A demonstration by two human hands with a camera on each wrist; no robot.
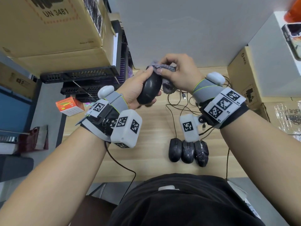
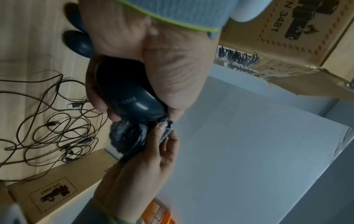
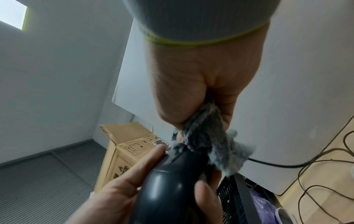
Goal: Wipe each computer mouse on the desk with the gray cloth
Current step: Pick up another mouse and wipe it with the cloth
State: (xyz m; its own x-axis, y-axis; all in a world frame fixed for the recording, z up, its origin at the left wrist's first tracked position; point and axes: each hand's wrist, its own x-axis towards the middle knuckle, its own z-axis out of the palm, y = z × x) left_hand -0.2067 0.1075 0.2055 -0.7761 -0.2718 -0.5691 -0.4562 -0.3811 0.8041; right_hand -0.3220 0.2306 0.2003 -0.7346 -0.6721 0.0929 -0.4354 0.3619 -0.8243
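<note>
My left hand [image 1: 138,88] grips a glossy black mouse [image 1: 149,88] above the desk, thumb and fingers curled round its sides. The same mouse [image 2: 126,97] [image 3: 168,188] fills both wrist views. My right hand [image 1: 179,74] pinches the fuzzy gray cloth [image 1: 161,66] and presses it on the mouse's front end; the cloth [image 3: 210,145] [image 2: 124,136] hangs bunched from the fingers. Three more black mice [image 1: 188,151] lie side by side on the wooden desk [image 1: 153,131] near its front edge, under my right wrist.
Tangled black cables [image 1: 182,101] spread over the desk behind the mice. Cardboard boxes [image 1: 53,30] and black trays [image 1: 81,75] stand at the left. Another cardboard box [image 1: 244,82] stands at the right. A white panel [image 1: 179,30] backs the desk. A small orange box [image 1: 70,106] sits left.
</note>
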